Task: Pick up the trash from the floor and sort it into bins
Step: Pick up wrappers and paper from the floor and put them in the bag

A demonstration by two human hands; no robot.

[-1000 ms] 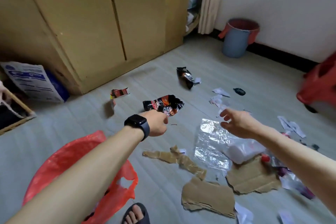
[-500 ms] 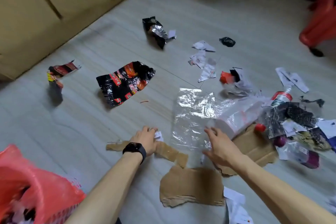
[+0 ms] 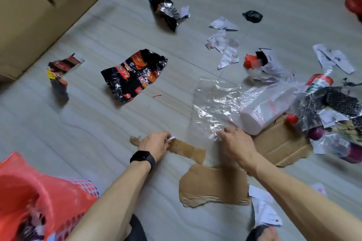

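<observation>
Trash lies scattered over the grey floor. My left hand (image 3: 154,145) grips a torn brown cardboard strip (image 3: 186,150), with a small white scrap (image 3: 170,139) at its fingertips. My right hand (image 3: 237,145) pinches the near edge of a crinkled clear plastic sheet (image 3: 213,107). A red bin lined with a red bag (image 3: 29,191) sits at the lower left beside my left forearm. A black-and-red snack wrapper (image 3: 135,74) lies flat beyond my left hand.
Two larger cardboard pieces (image 3: 213,184) (image 3: 280,143) lie near my right arm. A bagged white roll (image 3: 264,107), bottles and wrappers pile up at the right. Paper scraps (image 3: 223,41) and a black foil wrapper (image 3: 166,10) lie farther off. Cardboard boxes (image 3: 29,15) stand at the upper left.
Both hands dropped to the floor: the left from above the snack wrapper onto the cardboard strip, the right onto the plastic sheet's edge. The view tilted down and closer.
</observation>
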